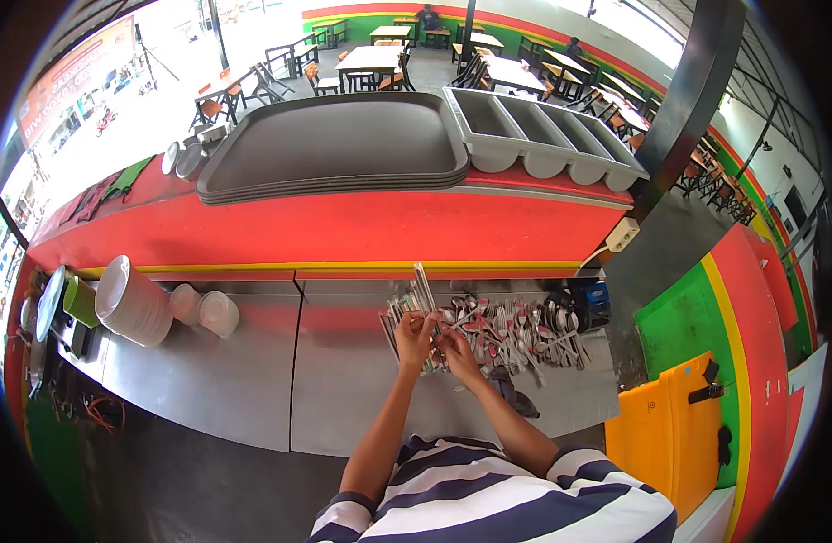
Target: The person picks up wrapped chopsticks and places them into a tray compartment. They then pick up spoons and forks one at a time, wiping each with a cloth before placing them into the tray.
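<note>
Over the metal counter (pixel 362 398), my left hand (pixel 414 338) is closed round some long, thin, shiny sticks (pixel 423 288) that point away from me. Their exact kind is too small to tell. My right hand (pixel 458 353) is close beside it, fingers bent together; what they pinch, if anything, is hidden. Beneath and left of my hands lies a heap of similar thin sticks (pixel 391 328). To the right spreads a loose pile of metal spoons and forks (pixel 506 328), some with reddish parts. A dark cloth (pixel 514 395) lies in front of that pile.
A stack of brown trays (pixel 344 140) and a grey cutlery holder (pixel 543 131) stand on the red ledge (pixel 344 231). Stacked white plates (pixel 131 303) and bowls (pixel 219 314) are at left. A blue-black container (pixel 591 303) stands beyond the cutlery; a yellow box (pixel 665 439) is at right.
</note>
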Tool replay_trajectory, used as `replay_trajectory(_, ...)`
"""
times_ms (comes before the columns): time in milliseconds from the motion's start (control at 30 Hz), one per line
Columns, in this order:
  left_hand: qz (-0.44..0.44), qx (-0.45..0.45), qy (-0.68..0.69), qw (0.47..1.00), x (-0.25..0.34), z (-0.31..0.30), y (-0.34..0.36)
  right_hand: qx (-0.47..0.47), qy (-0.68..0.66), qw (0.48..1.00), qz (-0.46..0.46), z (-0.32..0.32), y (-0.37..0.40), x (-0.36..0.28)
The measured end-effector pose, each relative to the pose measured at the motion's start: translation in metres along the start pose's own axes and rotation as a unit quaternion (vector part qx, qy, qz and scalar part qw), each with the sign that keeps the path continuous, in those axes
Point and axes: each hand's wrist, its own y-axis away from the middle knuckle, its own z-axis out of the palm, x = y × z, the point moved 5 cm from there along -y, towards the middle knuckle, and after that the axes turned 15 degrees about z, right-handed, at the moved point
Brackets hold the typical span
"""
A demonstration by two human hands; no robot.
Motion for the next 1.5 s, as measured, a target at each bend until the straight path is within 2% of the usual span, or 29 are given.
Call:
replay_trajectory(67,-0.006,0.000,-0.035,0.999,0.008,0.001,0.003,0.013,-0.006,1.000,-0.014,0.003,0.008,-0.003)
replay_trajectory(167,0.033,0.014,-0.020,0.999,-0.002,0.004,0.001,0.014,-0.010,0.999,-0.030,0.007,0.015,-0.010)
replay_trajectory(300,0.058,-0.046,-0.060,0.995,0.046,0.017,-0.020,0.019,-0.009,0.999,-0.041,0.001,0.011,-0.043)
replay_trajectory(367,0.093,-0.057,-0.034,0.993,0.074,0.030,-0.042,0.051,0.052,0.992,-0.105,0.004,0.016,-0.095)
replay_trajectory(400,0.143,-0.074,-0.053,0.986,0.068,0.035,-0.062,0.061,0.088,0.984,-0.139,0.000,0.012,-0.120)
replay_trajectory(433,0.178,-0.078,-0.032,0.980,0.087,0.045,-0.077,0.072,0.125,0.974,-0.173,-0.003,0.008,-0.147)
replay_trajectory(533,0.268,-0.094,0.038,0.958,0.157,0.081,-0.126,0.052,0.108,0.954,-0.274,-0.005,-0.005,-0.235)
replay_trajectory(600,0.308,-0.110,0.095,0.940,0.210,0.106,-0.157,0.067,0.147,0.927,-0.340,0.001,0.006,-0.309)
replay_trajectory(667,0.347,-0.124,0.073,0.927,0.255,0.127,-0.187,0.075,0.153,0.880,-0.443,0.005,0.002,-0.368)
replay_trajectory(767,0.390,-0.128,0.054,0.910,0.295,0.156,-0.236,0.048,0.159,0.861,-0.481,-0.004,-0.032,-0.437)
replay_trajectory(867,0.421,-0.119,-0.034,0.898,0.309,0.175,-0.274,0.094,0.250,0.816,-0.514,-0.015,-0.053,-0.480)
replay_trajectory(1000,0.407,-0.127,-0.112,0.898,0.288,0.195,-0.322,0.109,0.285,0.805,-0.510,-0.039,-0.095,-0.490)
replay_trajectory(1100,0.392,-0.138,-0.151,0.897,0.249,0.205,-0.355,0.061,0.259,0.887,-0.376,-0.056,-0.131,-0.474)
replay_trajectory(1200,0.354,-0.142,-0.152,0.912,0.227,0.212,-0.371,0.124,0.323,0.889,-0.300,-0.057,-0.126,-0.477)
replay_trajectory(1300,0.328,-0.134,-0.200,0.913,0.201,0.221,-0.384,0.163,0.353,0.864,-0.319,-0.060,-0.136,-0.476)
replay_trajectory(1333,0.323,-0.132,-0.216,0.912,0.193,0.223,-0.384,0.183,0.381,0.841,-0.336,-0.060,-0.134,-0.476)
replay_trajectory(1433,0.346,-0.159,-0.274,0.883,0.179,0.228,-0.387,0.256,0.423,0.816,-0.301,-0.062,-0.133,-0.473)
replay_trajectory(1500,0.358,-0.167,-0.294,0.870,0.175,0.228,-0.386,0.256,0.455,0.816,-0.249,-0.063,-0.135,-0.473)
